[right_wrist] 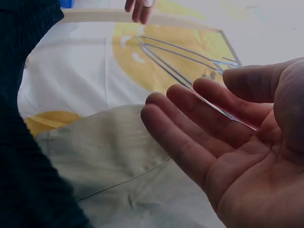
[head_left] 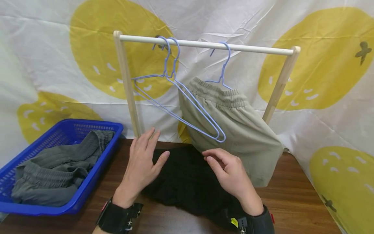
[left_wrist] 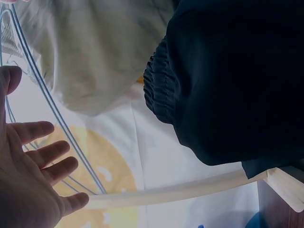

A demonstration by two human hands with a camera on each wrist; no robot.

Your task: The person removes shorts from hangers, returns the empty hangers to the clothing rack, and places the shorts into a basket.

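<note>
One black garment was laid on the surface — judged soft, light and limp, best taken by its gathered edge. Above it, left hand and right hand were held, fingers loose — nothing gripped.

blk garment w/ gathered edge lies rumpled on tbl, nr l hand & r hand.

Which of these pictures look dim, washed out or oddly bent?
Head view: bright and mostly clear, with a pale sheen on the wooden table; left wrist view: dimmer, the black garment losing most folds to darkness, the wooden rack post looking bowed, perhaps from the lens; right wrist view: patterned cloth washed out at upper right, the right-hand fingers partly shaded.
</note>
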